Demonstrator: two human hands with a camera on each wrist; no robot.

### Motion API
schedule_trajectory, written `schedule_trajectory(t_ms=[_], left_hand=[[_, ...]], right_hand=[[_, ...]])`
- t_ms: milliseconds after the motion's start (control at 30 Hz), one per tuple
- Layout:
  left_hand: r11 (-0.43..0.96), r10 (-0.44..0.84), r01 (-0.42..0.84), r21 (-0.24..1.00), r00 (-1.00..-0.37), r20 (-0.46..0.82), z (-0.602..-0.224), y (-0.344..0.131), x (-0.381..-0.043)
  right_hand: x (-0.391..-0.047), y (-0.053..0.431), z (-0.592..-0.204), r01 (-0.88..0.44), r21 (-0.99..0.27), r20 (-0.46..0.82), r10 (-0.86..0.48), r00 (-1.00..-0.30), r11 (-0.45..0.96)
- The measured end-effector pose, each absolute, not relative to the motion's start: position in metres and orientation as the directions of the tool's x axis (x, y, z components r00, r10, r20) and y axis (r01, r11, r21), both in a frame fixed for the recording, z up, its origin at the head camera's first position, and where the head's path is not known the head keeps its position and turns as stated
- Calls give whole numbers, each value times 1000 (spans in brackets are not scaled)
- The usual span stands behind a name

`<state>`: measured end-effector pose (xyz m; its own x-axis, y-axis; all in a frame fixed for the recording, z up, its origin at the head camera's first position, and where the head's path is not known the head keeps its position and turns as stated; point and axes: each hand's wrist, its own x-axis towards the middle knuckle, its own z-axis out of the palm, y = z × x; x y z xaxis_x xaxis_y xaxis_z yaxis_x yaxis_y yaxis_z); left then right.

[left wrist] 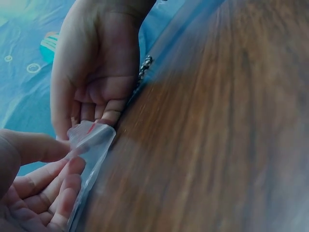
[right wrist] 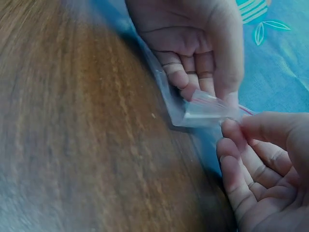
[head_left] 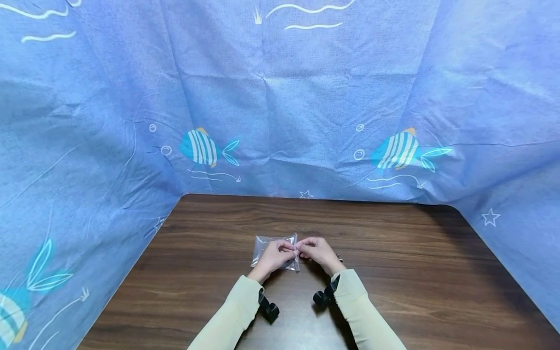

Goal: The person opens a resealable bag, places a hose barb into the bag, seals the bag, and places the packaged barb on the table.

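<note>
A small clear zip-lock bag lies sideways over the table, its opening edge toward the right. My left hand pinches the bag close to that edge between thumb and fingers. Facing it, my right hand pinches the same edge, fingertips nearly meeting those of the left. In the left wrist view a red line runs along the mouth of the bag. The right wrist view shows the bag's edge folded over between both hands' fingertips.
A small metallic, chain-like item lies just beyond the right wrist, partly hidden by it. The brown wooden table extends to both sides. Blue fish-print cloth hangs behind and beside it. Black cameras are strapped to both wrists.
</note>
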<state>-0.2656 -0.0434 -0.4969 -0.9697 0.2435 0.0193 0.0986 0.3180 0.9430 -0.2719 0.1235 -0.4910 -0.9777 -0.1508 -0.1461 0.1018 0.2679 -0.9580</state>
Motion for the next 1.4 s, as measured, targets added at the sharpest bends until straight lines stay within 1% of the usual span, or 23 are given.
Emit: schedule_trajectory(t_ms=[167,400,600,767,867,1100,1200,1400], left_hand=[[332,207,144,932,-975,77,-497,-41,-264],[367,203,192,910,-972,123,-497,-41,-263],[405,193,181,896,-975,110,-498,-41,-262],[409,179,168,897,-979,101,-498,-40,-263],[399,174,162,902,-980,99,-498,-40,-264],[369,153,96,924,-987,41,-499,-41,-267],[339,156,76,938,-988,23,-499,-41,-267],[325,181,94,941,-983,35,-496,-42,-265]], right_hand=[[-272,120,-490,112,-955,-147,-113,-983,276],[-270,118,-493,66,-956,-104,-117,-988,287],[-267,119,-495,47,-954,-90,-134,-987,296],[-270,119,-496,39,-953,-80,-125,-989,302],[-271,118,-497,34,-953,-72,-116,-991,301],[-272,119,-495,41,-960,-78,-125,-989,278],[-270,120,-493,46,-956,-85,-126,-988,289],[-269,123,-490,43,-946,-91,-136,-987,322]])
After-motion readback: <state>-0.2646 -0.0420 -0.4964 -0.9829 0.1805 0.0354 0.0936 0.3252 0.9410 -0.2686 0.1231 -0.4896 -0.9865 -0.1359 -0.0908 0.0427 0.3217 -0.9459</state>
